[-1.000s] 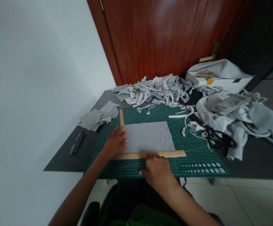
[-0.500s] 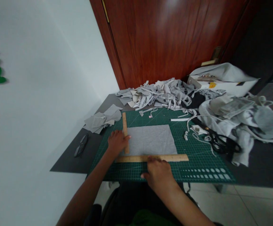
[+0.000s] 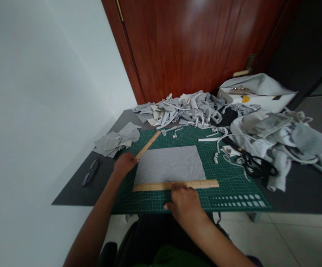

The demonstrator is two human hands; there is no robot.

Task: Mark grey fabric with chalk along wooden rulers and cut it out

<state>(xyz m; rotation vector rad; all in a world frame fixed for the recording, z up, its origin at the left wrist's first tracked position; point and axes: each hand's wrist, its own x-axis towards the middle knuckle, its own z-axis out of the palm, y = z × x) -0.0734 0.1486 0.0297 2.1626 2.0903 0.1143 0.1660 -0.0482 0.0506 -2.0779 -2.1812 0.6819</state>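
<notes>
Head view: L hand (image 3: 125,164) pinching short wooden ruler (image 3: 148,145), angled toward 1 o'clock off grey fabric (image 3: 169,165). R hand (image 3: 185,203), fingers flat, pressing long ruler (image 3: 176,184) at 6 o'clock fabric edge, likely pinning cloth to cutting mat (image 3: 227,174). Scissors (image 3: 256,165) at 3 o'clock.
</notes>
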